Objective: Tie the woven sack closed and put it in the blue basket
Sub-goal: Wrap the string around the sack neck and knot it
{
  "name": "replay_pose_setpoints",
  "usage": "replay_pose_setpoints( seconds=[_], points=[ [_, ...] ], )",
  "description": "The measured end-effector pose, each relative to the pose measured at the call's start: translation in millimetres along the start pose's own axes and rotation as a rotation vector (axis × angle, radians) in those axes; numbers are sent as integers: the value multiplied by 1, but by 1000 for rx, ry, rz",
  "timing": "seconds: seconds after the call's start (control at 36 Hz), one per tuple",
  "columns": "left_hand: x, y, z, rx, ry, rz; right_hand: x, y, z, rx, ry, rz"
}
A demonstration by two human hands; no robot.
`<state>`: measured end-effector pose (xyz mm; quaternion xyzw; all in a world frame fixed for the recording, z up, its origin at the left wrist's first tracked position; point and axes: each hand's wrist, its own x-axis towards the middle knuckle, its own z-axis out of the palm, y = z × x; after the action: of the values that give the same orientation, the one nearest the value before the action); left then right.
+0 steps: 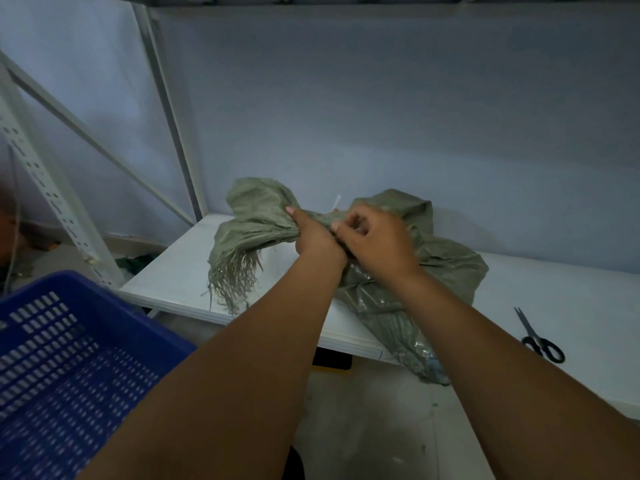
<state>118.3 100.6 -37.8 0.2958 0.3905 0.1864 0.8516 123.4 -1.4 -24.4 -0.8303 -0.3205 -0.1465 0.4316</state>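
Both hands, left hand point(313, 233) and right hand point(375, 239), clench the woven sack's point(433, 268) gathered neck on the counter point(180, 271); a white tie point(336, 201) is mostly hidden.

Both hands are bunched at the neck of the woven sack point(433, 268), which sprawls across the middle of the white table point(180, 271) and droops over its front edge. Bare tabletop lies open at the left corner and along the right side, except for scissors point(540, 337) near the front edge. The blue basket point(69, 358) sits open-topped beside the left corner, with slotted shelving uprights point(52, 199) behind it.
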Motion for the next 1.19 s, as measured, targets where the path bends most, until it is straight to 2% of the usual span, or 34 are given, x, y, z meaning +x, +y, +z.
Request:
replay_pose_setpoints(
  seconds=[0.06, 0.14, 0.19, 0.31, 0.47, 0.58, 0.78, 0.97, 1.19],
  points=[
    [-8, 5, -3, 32, -53, 47, -1, -2, 1, 145, -103, 43],
    [0, 6, -1, -72, 36, 26, 1, -4, -1, 359, -135, 152],
    [10, 6, 1, -73, 33, 23, 3, -6, -4, 475, -160, 216],
    [17, 4, 4, -57, -86, -29, 7, -6, -8, 611, -163, 264],
    [3, 8, 8, -51, -387, 0, 12, -5, -9, 688, -47, 319],
    [-1, 6, 12, -59, -487, -22, 16, -10, -14, 831, 35, 396],
    [-9, 1, 15, -35, -472, -5, 19, -10, -16, 830, 143, 513],
    [-11, 0, 16, 35, -527, 39, 19, -8, -23, 732, 168, 425],
    [-20, 4, 13, 55, -529, 29, 18, -9, -25, 722, 165, 433]
  ],
)
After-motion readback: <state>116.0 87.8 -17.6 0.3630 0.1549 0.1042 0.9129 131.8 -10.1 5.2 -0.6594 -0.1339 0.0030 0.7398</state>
